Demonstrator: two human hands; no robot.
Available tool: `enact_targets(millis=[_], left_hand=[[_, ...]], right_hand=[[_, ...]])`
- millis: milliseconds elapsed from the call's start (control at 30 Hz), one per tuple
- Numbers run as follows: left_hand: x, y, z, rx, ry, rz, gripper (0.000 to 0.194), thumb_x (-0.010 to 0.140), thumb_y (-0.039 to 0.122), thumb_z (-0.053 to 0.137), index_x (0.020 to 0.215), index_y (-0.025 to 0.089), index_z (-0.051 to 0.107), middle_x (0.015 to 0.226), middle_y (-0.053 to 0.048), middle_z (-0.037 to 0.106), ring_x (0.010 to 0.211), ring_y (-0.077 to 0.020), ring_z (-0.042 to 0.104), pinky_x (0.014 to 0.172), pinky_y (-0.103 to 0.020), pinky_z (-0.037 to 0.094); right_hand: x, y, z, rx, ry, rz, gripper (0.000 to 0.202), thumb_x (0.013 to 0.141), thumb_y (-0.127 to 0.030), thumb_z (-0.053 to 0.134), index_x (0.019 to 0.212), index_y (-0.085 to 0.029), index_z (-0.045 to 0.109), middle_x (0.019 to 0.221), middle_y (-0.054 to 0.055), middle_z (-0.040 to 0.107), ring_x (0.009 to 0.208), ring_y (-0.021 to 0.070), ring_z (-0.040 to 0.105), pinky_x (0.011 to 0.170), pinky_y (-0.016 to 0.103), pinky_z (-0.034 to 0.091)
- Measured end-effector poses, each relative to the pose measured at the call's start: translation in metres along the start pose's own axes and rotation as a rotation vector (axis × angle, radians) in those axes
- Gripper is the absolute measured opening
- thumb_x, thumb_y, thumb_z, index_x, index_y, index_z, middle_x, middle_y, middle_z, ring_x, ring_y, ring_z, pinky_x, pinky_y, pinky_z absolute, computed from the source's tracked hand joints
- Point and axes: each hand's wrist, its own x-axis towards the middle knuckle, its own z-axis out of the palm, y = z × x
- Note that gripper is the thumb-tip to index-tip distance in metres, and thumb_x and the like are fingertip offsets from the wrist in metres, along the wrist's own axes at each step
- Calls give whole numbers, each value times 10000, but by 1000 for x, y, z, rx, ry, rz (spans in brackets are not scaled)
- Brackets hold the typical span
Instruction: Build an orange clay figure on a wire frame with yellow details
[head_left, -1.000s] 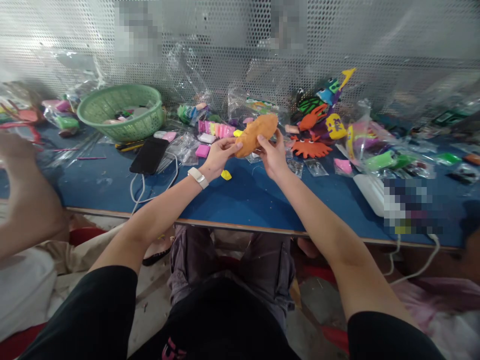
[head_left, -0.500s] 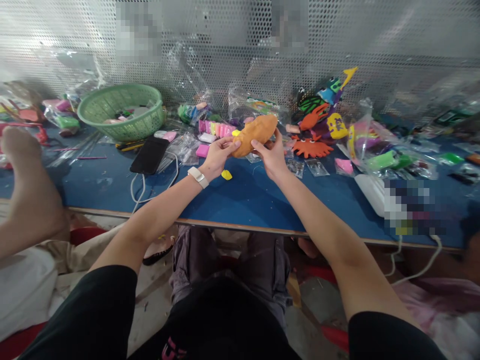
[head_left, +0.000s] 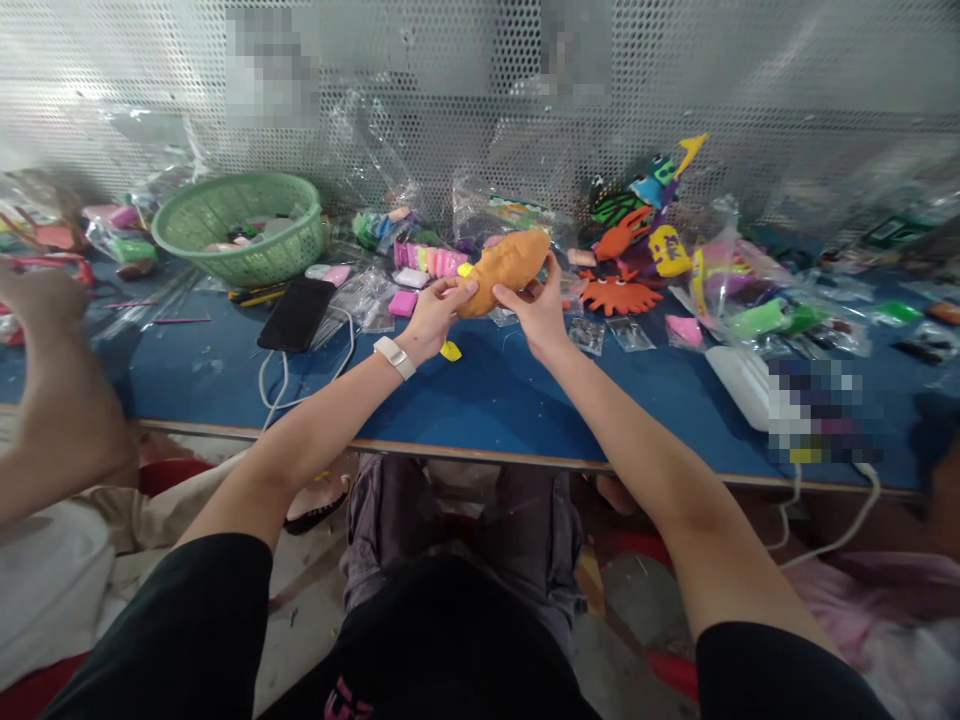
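Observation:
An orange clay piece [head_left: 510, 268], long and lumpy, is held above the blue table [head_left: 480, 400]. My left hand [head_left: 436, 318] grips its lower left end, thumb on the near face. At its right side, my right hand [head_left: 538, 305] pinches it with the thumb in front and fingers partly hidden behind. A small yellow clay piece [head_left: 451, 351] lies on the table just below my left hand. Behind the orange piece is a row of pink and yellow strips [head_left: 431, 260]. A pink block [head_left: 403, 303] sits left of my left hand.
A green basket [head_left: 240, 228] and a black phone [head_left: 297, 314] with a white cable are at the left. Orange crab figures [head_left: 619, 293], clear bags and a white device [head_left: 739, 385] lie to the right. Another person's arm [head_left: 64, 400] rests at the far left.
The view has shifted slightly. My right thumb has slid a little left along the orange clay; both hands still hold it. At far left, the other person's hand has moved slightly.

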Motion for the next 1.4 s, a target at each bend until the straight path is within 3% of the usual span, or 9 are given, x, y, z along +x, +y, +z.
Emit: enact_targets(millis=[200, 300, 433, 600, 700, 933, 1200, 1300, 1400], left_hand=[[8, -1, -7, -61, -10, -86, 690, 869, 929, 857, 893, 252, 726, 874, -83, 834, 926, -286, 821, 980, -500, 669], [12, 0, -15, -19, 50, -106, 700, 890, 942, 826, 861, 251, 716, 848, -95, 819, 848, -262, 798, 909, -462, 663], [16, 6, -23, 139, 140, 12, 658, 958, 889, 810, 858, 251, 679, 766, -47, 722, 686, -187, 690, 767, -399, 591], [12, 12, -19, 262, 34, 137, 697, 935, 929, 805, 909, 238, 719, 830, -50, 710, 691, -182, 633, 735, -389, 510], [6, 13, -13, 398, -36, 195, 600, 998, 827, 818, 900, 243, 720, 815, -46, 709, 725, -198, 622, 775, -381, 498], [-1, 18, -6, 732, -60, 354, 244, 1145, 280, 683, 905, 239, 703, 877, -30, 746, 795, -204, 643, 814, -346, 447], [-1, 17, -7, 794, -43, 385, 219, 1130, 211, 630, 922, 254, 685, 849, -32, 705, 810, -236, 620, 844, -373, 421], [-2, 17, -7, 787, -55, 374, 192, 1127, 210, 639, 949, 248, 699, 837, -28, 704, 803, -239, 609, 884, -371, 462], [-2, 17, -8, 783, -52, 362, 181, 1119, 168, 644, 968, 236, 717, 848, -30, 702, 837, -243, 627, 915, -372, 473]], right_hand=[[13, -5, -23, 98, -55, 80, 1317, 608, -676, 1081, 1621, -378, 295, 1576, 133, 714, 1490, 406, 729, 1208, 638, 682], [16, -12, -40, 48, -148, 150, 1202, 614, -621, 1113, 1557, -394, 403, 1486, 88, 760, 1464, 406, 738, 1200, 683, 685], [13, -23, -58, 34, -277, 281, 1047, 633, -475, 1146, 1486, -361, 550, 1313, 55, 815, 1252, 394, 825, 1155, 735, 706], [4, -32, -62, -55, -385, 465, 1121, 703, -315, 1146, 1641, -250, 535, 1155, 71, 849, 949, 305, 865, 961, 560, 809], [-1, -37, -58, -126, -425, 482, 1209, 695, -309, 1168, 1711, -233, 518, 1126, 77, 863, 902, 304, 872, 912, 548, 827], [-6, -47, -53, -249, -412, 407, 1044, 663, -513, 1199, 1534, -207, 712, 1263, 179, 861, 1085, 446, 887, 960, 744, 796], [-6, -47, -59, -376, -360, 331, 993, 707, -683, 1135, 1494, -218, 747, 1156, 158, 880, 811, 378, 882, 854, 706, 797], [-5, -50, -62, -508, -352, 267, 894, 829, -704, 1044, 1497, -187, 750, 1117, 179, 875, 791, 393, 864, 752, 678, 780], [-3, -58, -63, -661, -319, 143, 688, 957, -630, 940, 1450, -177, 782, 1103, 177, 879, 826, 395, 855, 806, 680, 760]])
